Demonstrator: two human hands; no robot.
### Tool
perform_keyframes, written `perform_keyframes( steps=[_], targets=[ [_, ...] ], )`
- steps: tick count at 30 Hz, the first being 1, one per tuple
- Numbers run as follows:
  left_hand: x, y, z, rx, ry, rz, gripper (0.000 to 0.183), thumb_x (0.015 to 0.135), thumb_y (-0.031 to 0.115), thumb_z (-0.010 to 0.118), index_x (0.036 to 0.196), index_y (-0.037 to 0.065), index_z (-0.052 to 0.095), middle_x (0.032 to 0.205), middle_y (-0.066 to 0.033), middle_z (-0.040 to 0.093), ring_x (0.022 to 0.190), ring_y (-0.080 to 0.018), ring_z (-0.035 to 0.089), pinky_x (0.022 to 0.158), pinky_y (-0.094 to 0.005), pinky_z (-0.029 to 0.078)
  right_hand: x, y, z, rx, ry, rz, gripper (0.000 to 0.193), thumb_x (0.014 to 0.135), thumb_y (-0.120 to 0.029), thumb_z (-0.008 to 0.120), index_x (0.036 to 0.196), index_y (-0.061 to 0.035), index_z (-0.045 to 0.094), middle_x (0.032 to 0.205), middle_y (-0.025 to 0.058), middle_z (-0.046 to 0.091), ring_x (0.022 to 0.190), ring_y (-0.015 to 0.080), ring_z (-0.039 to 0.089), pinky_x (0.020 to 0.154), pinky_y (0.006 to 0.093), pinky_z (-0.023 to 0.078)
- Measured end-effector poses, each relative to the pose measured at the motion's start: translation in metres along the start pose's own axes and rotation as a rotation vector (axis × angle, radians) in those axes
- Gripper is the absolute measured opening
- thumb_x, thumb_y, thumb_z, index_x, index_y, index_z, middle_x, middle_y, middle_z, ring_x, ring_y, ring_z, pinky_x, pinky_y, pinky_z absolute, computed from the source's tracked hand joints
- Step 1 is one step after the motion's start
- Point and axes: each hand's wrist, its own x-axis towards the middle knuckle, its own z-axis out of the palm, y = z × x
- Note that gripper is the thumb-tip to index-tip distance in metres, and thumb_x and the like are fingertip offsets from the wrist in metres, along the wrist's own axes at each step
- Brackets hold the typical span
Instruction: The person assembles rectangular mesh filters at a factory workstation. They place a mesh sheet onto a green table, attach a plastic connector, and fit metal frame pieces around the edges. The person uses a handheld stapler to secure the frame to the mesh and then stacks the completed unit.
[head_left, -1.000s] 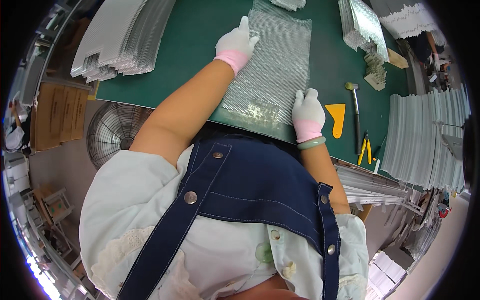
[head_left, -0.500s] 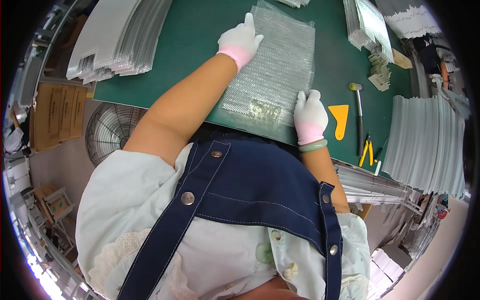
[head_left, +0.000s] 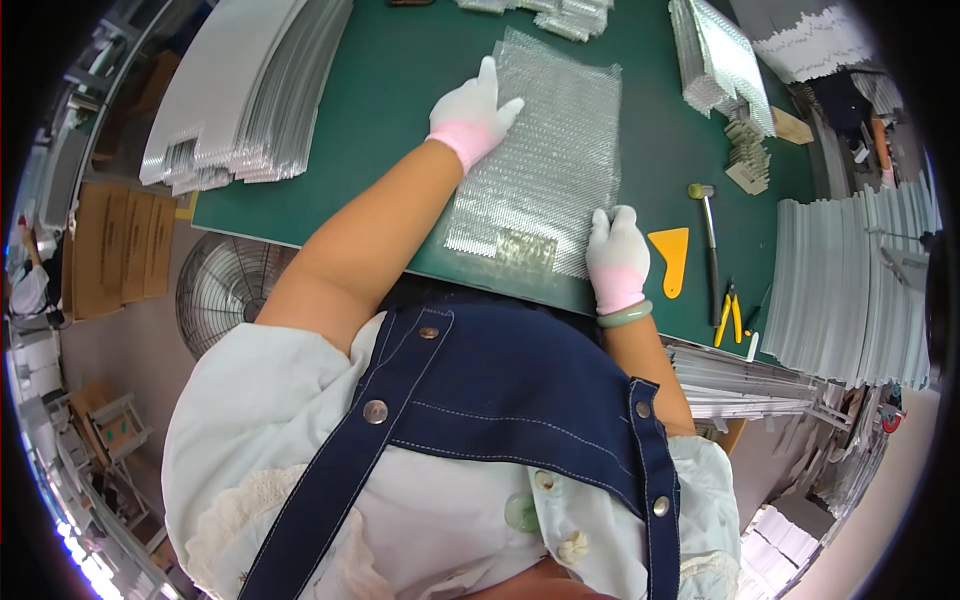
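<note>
A silvery honeycomb-like sheet (head_left: 545,150) lies on the green tabletop (head_left: 385,120), with a small patch that looks smoother at its near edge. Along its far left edge rests my left hand (head_left: 472,115), in a white glove with a pink cuff. Its index finger and thumb are stretched apart. My right hand (head_left: 616,255), gloved alike, lies at the near right edge of the sheet, touching it with fingers extended. Nothing shows gripped in either hand. Just right of it are a yellow scraper (head_left: 671,262), a hammer (head_left: 708,250) and yellow-handled pliers (head_left: 729,316).
Stacked silvery panels (head_left: 230,90) stand at the far left, with another stack (head_left: 715,55) at the far right. Pale strips (head_left: 835,285) are piled along the right side. A floor fan (head_left: 225,285) and cardboard boxes (head_left: 120,240) sit below the table's left edge.
The whole view has shifted, so the table appears slightly lower and more of its far side shows. Both hands keep their places at the sheet's edges.
</note>
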Motion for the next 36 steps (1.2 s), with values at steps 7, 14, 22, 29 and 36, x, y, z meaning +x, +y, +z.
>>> perform_keyframes(
  steps=[7, 14, 22, 29, 36],
  targets=[
    [0.006, 0.007, -0.007, 0.047, -0.128, -0.057, 0.081, 0.092, 0.047, 0.06, 0.149, -0.004, 0.032, 0.112, -0.0221, 0.067, 0.099, -0.0386, 0.067, 0.084, -0.0455, 0.054, 0.004, -0.005, -0.005, 0.009, -0.08, 0.055, 0.03, 0.1, -0.034, 0.054, 0.103, -0.0045, 0.054, 0.079, 0.0191, 0.069, 0.075, 0.0404, 0.068, 0.066, 0.0493, 0.053],
    [-0.001, 0.006, 0.015, 0.282, 0.186, 0.197, 0.057, 0.097, 0.038, 0.054, 0.148, 0.016, 0.042, 0.144, -0.0162, 0.05, 0.135, -0.0309, 0.045, 0.106, -0.0539, 0.039, 0.014, -0.008, -0.026, -0.119, -0.237, 0.109, 0.042, 0.097, -0.044, 0.056, 0.103, -0.0022, 0.056, 0.087, 0.0219, 0.07, 0.084, 0.0428, 0.068, 0.075, 0.0503, 0.053],
    [0.004, -0.002, 0.022, 0.28, -0.028, 0.25, 0.044, 0.101, 0.026, 0.046, 0.144, 0.018, 0.047, 0.152, -0.0084, 0.042, 0.143, -0.0306, 0.035, 0.116, -0.0597, 0.026, 0.092, 0.009, -0.056, 0.04, 0.117, -0.173, 0.065, 0.086, -0.049, 0.071, 0.123, 0.0034, 0.06, 0.122, 0.0245, 0.062, 0.116, 0.0383, 0.059, 0.1, 0.0446, 0.047],
    [0.007, 0.002, 0.018, 0.307, -0.043, 0.223, 0.048, 0.1, 0.028, 0.047, 0.147, 0.016, 0.044, 0.155, -0.0108, 0.039, 0.145, -0.032, 0.032, 0.117, -0.0598, 0.024, 0.107, -0.037, -0.009, -0.25, -0.025, -0.249, 0.082, 0.091, -0.059, 0.057, 0.143, 0.0026, 0.045, 0.148, 0.0252, 0.043, 0.141, 0.0395, 0.036, 0.116, 0.049, 0.029],
    [0.012, -0.001, 0.011, 0.278, -0.105, 0.173, 0.058, 0.097, 0.037, 0.051, 0.148, 0.01, 0.041, 0.156, -0.018, 0.034, 0.147, -0.0361, 0.027, 0.118, -0.0596, 0.019, 0.103, -0.023, 0.025, -0.295, -0.054, -0.21, 0.093, 0.09, -0.066, 0.053, 0.151, 0.0017, 0.035, 0.155, 0.0245, 0.033, 0.147, 0.038, 0.026, 0.121, 0.0522, 0.017]
  ],
)
